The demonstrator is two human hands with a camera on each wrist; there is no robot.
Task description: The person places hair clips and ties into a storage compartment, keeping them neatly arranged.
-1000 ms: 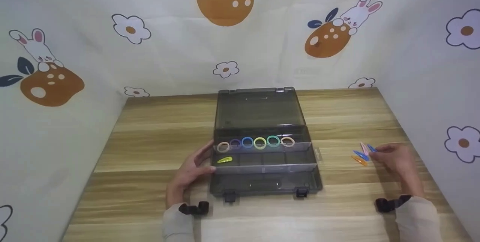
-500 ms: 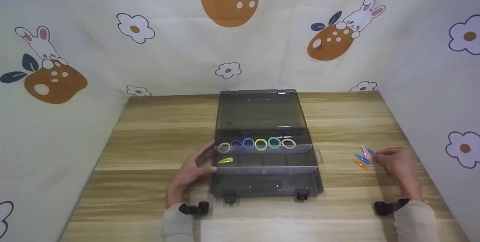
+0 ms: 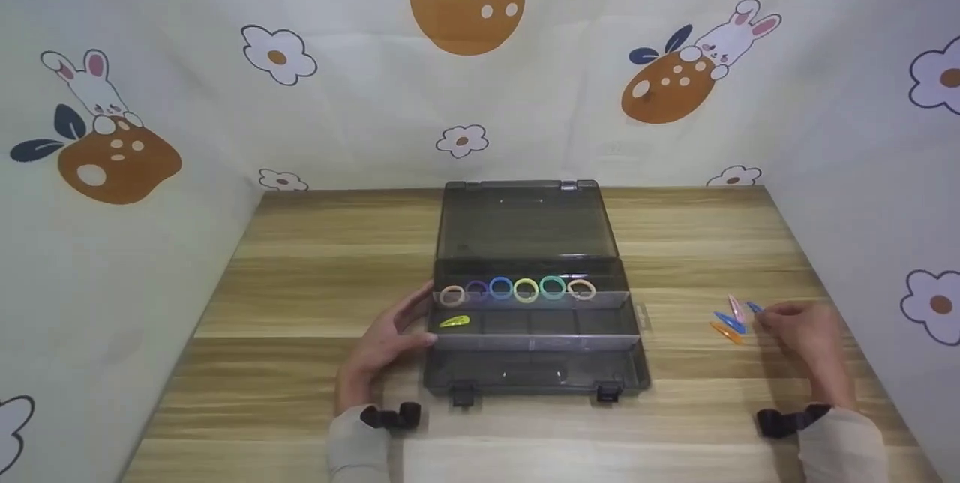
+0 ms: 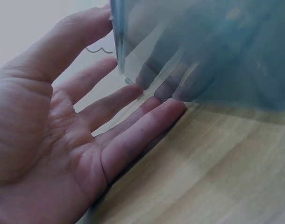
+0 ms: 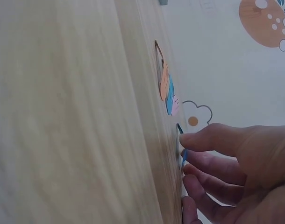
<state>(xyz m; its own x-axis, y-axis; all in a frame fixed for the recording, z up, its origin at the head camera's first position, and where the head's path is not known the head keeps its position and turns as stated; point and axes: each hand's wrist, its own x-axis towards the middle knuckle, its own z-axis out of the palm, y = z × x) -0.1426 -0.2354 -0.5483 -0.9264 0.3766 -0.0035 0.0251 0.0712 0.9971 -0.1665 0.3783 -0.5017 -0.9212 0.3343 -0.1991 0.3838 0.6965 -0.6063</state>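
Note:
My right hand (image 3: 806, 329) is low over the right of the table and pinches a blue snap hair clip (image 5: 184, 156) between thumb and fingertips. Just left of it lie a pink hair clip (image 3: 736, 308), a second blue hair clip (image 3: 730, 322) and an orange hair clip (image 3: 726, 331). At the left wall of a dark see-through storage box (image 3: 529, 224), my left hand (image 3: 382, 340) rests with its fingers extended along the side and the thumb at the edge. A yellow-green hair clip (image 3: 454, 322) lies in the box's middle row, at the left.
The box stands with its lid laid back toward the patterned cloth wall (image 3: 360, 115). Several coloured hair ties (image 3: 526, 289) line its back row. Two black latches (image 3: 608, 393) stick out at the front. The wooden table (image 3: 300, 273) runs up to cloth on three sides.
The blue clip at my right fingertips has shifted slightly right, away from the pink one. My left hand stays on the box. The head view has shifted a little.

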